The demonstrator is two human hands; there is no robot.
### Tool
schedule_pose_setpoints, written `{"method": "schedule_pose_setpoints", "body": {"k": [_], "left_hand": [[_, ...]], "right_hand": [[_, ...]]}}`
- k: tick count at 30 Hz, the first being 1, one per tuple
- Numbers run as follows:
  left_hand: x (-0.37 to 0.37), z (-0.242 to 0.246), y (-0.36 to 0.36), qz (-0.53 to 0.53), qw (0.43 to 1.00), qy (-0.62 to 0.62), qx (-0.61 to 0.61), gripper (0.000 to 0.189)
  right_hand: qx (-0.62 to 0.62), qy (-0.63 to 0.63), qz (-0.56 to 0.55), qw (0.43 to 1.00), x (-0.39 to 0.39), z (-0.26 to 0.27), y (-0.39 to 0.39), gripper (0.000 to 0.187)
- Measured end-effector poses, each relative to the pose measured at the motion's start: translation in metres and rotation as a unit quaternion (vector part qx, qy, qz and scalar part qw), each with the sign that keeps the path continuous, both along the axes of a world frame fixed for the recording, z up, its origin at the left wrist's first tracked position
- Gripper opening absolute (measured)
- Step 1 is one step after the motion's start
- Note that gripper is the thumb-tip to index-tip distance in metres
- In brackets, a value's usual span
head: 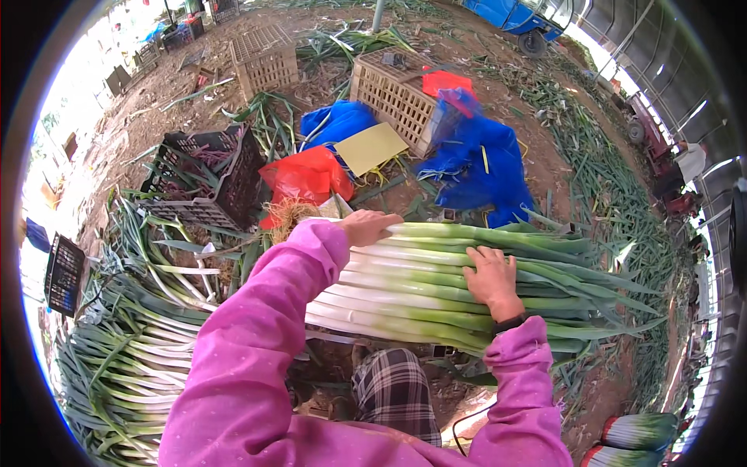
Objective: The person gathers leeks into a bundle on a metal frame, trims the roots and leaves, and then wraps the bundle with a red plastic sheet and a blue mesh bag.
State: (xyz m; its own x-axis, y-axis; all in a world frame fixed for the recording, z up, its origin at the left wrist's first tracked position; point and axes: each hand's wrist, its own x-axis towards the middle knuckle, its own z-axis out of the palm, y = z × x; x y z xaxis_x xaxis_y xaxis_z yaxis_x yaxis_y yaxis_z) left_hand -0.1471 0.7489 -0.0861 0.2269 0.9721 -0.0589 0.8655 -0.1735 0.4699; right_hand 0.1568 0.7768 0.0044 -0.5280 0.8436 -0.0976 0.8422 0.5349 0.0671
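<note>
A layer of large green onions (402,286), white shanks to the left and green leaves to the right, lies side by side in front of me. My left hand (369,226) is closed over the white part of the farthest stalk; the sleeve hides some of the shanks. My right hand (493,279) rests palm down on the green part of the stalks, its fingers spread. Tangled roots (289,216) show beyond my left forearm. Whatever supports the layer is mostly hidden beneath it.
Many loose green onions (140,362) are piled on the left. Beyond stand a black crate (201,201), beige crates (265,61), a red plastic bag (312,175), a yellow card (372,148) and blue mesh bags (484,157). Bundled green onions (639,432) lie at lower right. Leaf scraps litter the soil.
</note>
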Motion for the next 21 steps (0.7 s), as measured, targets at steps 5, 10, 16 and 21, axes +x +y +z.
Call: {"method": "schedule_pose_setpoints", "body": {"k": [5, 10, 16, 21], "left_hand": [[0.002, 0.007, -0.013, -0.013, 0.984, 0.078, 0.162, 0.032], [0.027, 0.009, 0.006, -0.031, 0.973, 0.184, 0.139, 0.025], [-0.022, 0.0, -0.007, -0.01, 0.99, 0.139, -0.025, 0.038], [-0.037, -0.014, 0.0, -0.007, 0.992, 0.123, -0.004, 0.042]], "right_hand": [[-0.137, -0.107, 0.005, 0.985, -0.022, 0.048, 0.031, 0.026], [-0.034, -0.046, 0.087, 0.995, 0.007, 0.029, 0.103, 0.039], [-0.203, -0.109, 0.024, 0.973, -0.029, 0.016, 0.105, 0.047], [-0.202, -0.107, 0.019, 0.973, -0.028, 0.008, 0.113, 0.048]]}}
